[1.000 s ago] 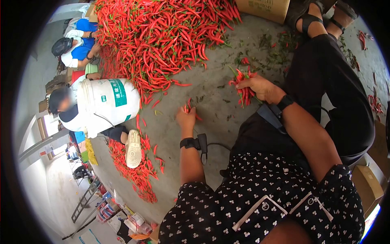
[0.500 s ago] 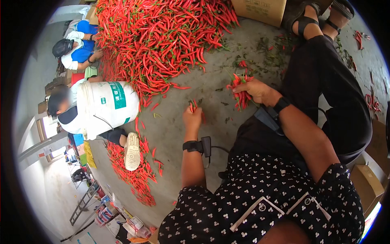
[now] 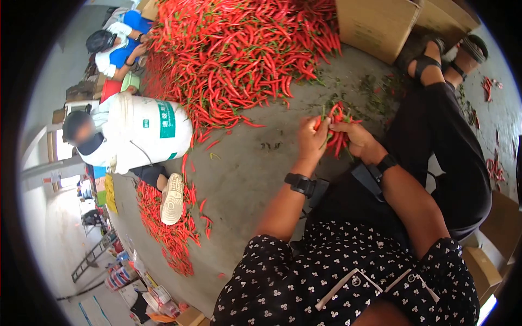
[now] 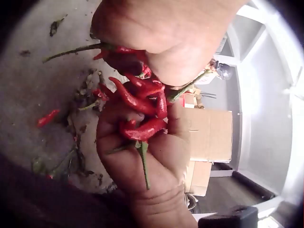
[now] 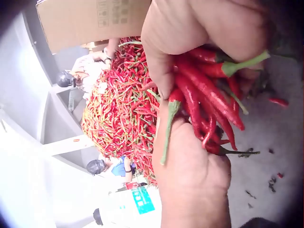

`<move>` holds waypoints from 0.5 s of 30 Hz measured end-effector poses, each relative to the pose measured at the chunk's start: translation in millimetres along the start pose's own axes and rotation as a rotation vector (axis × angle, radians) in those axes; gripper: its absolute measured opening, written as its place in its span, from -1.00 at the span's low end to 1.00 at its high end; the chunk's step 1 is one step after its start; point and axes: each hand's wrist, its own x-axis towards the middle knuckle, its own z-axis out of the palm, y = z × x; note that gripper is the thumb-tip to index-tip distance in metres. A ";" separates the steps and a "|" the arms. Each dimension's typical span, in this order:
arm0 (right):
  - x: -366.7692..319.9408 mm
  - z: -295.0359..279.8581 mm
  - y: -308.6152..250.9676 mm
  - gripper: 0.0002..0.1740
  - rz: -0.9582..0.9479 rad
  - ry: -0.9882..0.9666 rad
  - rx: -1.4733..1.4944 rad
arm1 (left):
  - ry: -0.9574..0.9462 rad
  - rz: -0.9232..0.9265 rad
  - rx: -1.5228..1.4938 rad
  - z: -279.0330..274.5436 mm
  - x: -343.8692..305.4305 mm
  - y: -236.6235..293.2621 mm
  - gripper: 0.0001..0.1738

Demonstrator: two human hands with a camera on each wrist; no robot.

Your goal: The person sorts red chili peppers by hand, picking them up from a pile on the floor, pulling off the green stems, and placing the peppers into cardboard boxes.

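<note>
My left hand (image 3: 312, 142) and right hand (image 3: 361, 142) meet over the floor in the head view. The right holds a bunch of red chilies (image 3: 338, 142), green stems jutting out. In the right wrist view, the right hand (image 5: 204, 28) curls round the chilies (image 5: 204, 90), with the left hand (image 5: 192, 166) against them from below. The left wrist view has the left hand (image 4: 166, 38) above, pinching chilies with a long stem (image 4: 73, 50); some of its fingertips are hidden. Under it, curved chilies (image 4: 135, 102) lie in the curled right hand (image 4: 142, 161).
A large chili heap (image 3: 244, 54) spreads across the floor, with a smaller pile (image 3: 168, 228) at the left. Beside them are a white bucket (image 3: 149, 130) and a seated person's shoe (image 3: 173, 200). A cardboard box (image 3: 378, 27) stands behind; plant scraps (image 3: 380, 95) lie near my feet.
My left hand has moved right and up to meet the right hand at its bunch. The head view has shifted, showing more of the cardboard boxes.
</note>
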 end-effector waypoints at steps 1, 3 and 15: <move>-1.1 1.8 -1.1 -0.81 0.012 0.000 -0.012 | -0.037 -0.072 -0.125 2.3 -1.4 -4.0 -0.71; -1.5 7.2 -2.2 -0.81 -0.120 -0.021 -0.126 | -0.016 -0.158 -0.319 5.0 -4.3 -6.6 -0.75; -38.7 172.4 -297.8 -0.78 -1.834 0.133 -1.260 | 0.259 -0.607 -0.763 -129.4 25.5 -66.3 -0.85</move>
